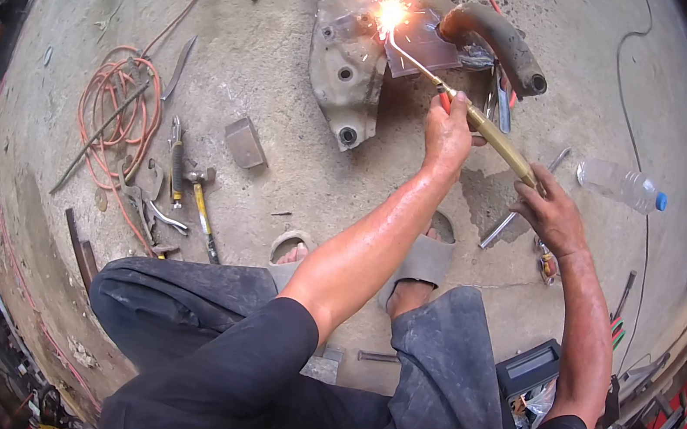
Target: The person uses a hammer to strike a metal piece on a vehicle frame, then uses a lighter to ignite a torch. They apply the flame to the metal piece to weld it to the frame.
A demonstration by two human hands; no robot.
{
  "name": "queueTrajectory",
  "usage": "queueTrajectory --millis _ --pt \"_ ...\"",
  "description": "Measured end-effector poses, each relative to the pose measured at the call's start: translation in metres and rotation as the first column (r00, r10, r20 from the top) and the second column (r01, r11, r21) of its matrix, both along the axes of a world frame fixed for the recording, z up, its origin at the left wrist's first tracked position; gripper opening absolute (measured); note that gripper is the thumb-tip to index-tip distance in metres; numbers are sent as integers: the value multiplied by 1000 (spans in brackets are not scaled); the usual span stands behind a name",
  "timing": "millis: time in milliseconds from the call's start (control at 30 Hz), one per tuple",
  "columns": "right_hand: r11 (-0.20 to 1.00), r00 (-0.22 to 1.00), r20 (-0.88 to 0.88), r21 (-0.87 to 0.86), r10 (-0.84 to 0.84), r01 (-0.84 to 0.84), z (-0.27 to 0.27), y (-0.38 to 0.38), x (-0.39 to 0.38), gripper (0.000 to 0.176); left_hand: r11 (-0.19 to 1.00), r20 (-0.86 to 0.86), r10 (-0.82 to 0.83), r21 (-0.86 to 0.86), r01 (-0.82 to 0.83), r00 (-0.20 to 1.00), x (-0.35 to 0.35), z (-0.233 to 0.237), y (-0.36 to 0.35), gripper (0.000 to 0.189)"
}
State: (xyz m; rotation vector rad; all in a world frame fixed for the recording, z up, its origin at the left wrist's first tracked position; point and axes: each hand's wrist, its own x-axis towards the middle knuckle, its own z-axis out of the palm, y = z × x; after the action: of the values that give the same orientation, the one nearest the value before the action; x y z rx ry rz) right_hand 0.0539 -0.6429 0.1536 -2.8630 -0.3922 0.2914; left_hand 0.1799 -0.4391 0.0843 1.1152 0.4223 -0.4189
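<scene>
A brass welding torch [501, 144] slants from my right hand up to a thin bent nozzle, where a bright flame with flying sparks [391, 14] burns against a large metal bracket [339, 73]. My left hand [449, 137] is closed on the front of the torch body, near the neck. An orange-red piece shows beside its fingers. My right hand [551, 210] grips the rear end of the brass handle. Beside the flame, a flat metal plate [424, 48] lies against the bracket, and a thick curved tube [507, 51] reaches out to the right. Glare hides the heated spot.
On the concrete floor at left lie a coiled orange hose [119, 108], pliers [176, 165], a hammer [203, 211] and a metal block [245, 143]. A plastic bottle [620, 183] lies at right, near a metal rod [499, 229]. A black toolbox [529, 370] stands beside my right knee.
</scene>
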Motion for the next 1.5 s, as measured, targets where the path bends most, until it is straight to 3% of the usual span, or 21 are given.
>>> queueTrajectory --millis 1500 --pt "1000 1000 -16 -6 -18 18 3 3 5 40 1000 2 -9 18 9 1000 6 1 1 29"
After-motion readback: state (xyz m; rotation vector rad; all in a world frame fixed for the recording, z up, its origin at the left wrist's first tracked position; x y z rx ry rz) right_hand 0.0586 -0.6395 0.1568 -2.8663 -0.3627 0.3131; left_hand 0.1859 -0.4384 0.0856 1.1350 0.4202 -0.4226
